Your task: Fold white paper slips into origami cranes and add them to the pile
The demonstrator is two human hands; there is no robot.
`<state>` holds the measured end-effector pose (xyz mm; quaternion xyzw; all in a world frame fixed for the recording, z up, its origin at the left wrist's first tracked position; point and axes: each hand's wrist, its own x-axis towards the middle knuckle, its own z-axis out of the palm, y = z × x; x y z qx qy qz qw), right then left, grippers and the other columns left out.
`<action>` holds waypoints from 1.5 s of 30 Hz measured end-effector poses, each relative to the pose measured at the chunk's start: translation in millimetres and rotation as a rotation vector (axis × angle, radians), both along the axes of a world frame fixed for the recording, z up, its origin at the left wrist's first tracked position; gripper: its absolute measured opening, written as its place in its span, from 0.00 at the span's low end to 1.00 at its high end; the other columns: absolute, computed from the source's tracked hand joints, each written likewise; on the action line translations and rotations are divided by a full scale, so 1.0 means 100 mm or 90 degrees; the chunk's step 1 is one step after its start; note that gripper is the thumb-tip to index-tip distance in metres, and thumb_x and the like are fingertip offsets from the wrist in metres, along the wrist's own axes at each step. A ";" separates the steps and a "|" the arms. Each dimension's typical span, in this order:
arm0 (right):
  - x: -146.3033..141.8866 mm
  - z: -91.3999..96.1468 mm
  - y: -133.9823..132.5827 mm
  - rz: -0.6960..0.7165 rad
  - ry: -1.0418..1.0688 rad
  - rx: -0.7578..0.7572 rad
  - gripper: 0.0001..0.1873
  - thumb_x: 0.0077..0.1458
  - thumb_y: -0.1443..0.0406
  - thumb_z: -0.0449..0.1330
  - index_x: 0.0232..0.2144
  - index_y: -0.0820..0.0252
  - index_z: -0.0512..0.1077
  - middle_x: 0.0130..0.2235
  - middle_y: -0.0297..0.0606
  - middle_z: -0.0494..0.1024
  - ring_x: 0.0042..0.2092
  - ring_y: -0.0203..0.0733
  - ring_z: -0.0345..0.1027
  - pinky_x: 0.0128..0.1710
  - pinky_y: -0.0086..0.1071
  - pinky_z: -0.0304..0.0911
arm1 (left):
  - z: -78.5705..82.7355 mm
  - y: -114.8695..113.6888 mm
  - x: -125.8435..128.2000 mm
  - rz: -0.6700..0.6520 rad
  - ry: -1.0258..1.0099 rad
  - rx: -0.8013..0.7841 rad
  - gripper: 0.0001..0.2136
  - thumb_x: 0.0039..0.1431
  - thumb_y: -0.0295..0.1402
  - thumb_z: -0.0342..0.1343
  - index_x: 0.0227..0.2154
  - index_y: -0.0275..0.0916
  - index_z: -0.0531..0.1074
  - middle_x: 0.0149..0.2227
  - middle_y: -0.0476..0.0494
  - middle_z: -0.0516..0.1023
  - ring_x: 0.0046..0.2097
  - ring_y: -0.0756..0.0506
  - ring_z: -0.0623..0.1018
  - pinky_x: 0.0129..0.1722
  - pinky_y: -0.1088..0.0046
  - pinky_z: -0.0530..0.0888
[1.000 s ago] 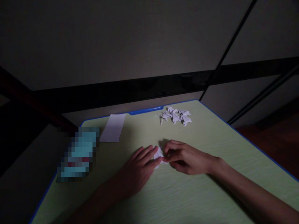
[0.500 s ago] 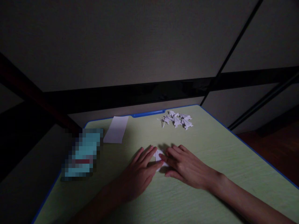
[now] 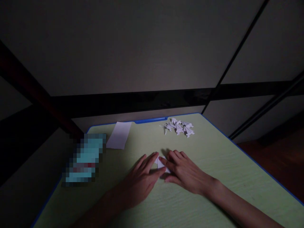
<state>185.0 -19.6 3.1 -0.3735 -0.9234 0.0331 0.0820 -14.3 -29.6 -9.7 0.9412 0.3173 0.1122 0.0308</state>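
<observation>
A small folded white paper (image 3: 160, 163) lies on the table between my hands, partly covered by fingers. My left hand (image 3: 140, 180) is open over its left side, fingers stretched out flat and thumb resting across the lower part. From the right, my right hand (image 3: 185, 172) presses the paper with an outstretched index finger. Its thumb is apart, by the lower edge, and the other fingers are half bent. Hidden folds under the fingertips cannot be made out.
Several folded white paper figures (image 3: 179, 127) sit at the table's back. A white paper sheet (image 3: 119, 135) lies back left, beside a blurred-out turquoise object (image 3: 86, 158). The light green table (image 3: 213, 148) has a blue rim and stands against a panelled wall (image 3: 133, 57).
The right index finger has shifted slightly up and left on the paper, covering its upper part more. The whole view has tilted a little; the other things lie unchanged.
</observation>
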 end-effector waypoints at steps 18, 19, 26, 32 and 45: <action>0.02 -0.01 0.14 0.020 0.165 -0.131 0.22 0.52 0.57 0.50 0.48 0.62 0.61 0.35 0.41 0.64 0.39 0.42 0.57 0.38 0.35 0.56 | 0.02 0.00 0.04 0.032 -0.051 -0.007 0.18 0.52 0.22 0.46 0.45 0.44 0.64 0.50 0.39 0.61 0.54 0.40 0.59 0.49 0.55 0.64; 0.03 -0.02 0.15 0.031 0.187 -0.145 0.21 0.52 0.58 0.51 0.47 0.63 0.63 0.35 0.41 0.64 0.39 0.42 0.57 0.38 0.34 0.56 | 0.01 0.00 0.03 0.031 -0.047 -0.007 0.19 0.52 0.22 0.46 0.47 0.44 0.63 0.50 0.38 0.61 0.54 0.40 0.59 0.49 0.56 0.63; 0.08 -0.05 0.16 0.083 0.220 -0.135 0.13 0.55 0.64 0.49 0.38 0.66 0.69 0.34 0.42 0.66 0.37 0.38 0.60 0.38 0.29 0.60 | -0.03 0.01 -0.01 0.023 -0.069 -0.011 0.21 0.53 0.23 0.46 0.50 0.45 0.59 0.52 0.39 0.58 0.54 0.40 0.58 0.49 0.58 0.64; 0.06 -0.09 0.18 0.124 0.104 0.007 0.13 0.57 0.68 0.45 0.34 0.67 0.69 0.32 0.42 0.67 0.36 0.38 0.61 0.34 0.31 0.62 | -0.05 0.02 0.00 0.005 -0.030 0.011 0.20 0.53 0.24 0.46 0.50 0.44 0.59 0.51 0.38 0.62 0.54 0.40 0.59 0.50 0.56 0.62; -0.02 -0.08 0.08 0.107 0.037 0.103 0.10 0.52 0.71 0.49 0.32 0.71 0.70 0.29 0.44 0.68 0.36 0.42 0.61 0.38 0.35 0.64 | 0.02 -0.02 0.03 0.016 0.049 0.037 0.18 0.54 0.29 0.44 0.48 0.32 0.59 0.52 0.38 0.63 0.55 0.41 0.60 0.53 0.60 0.59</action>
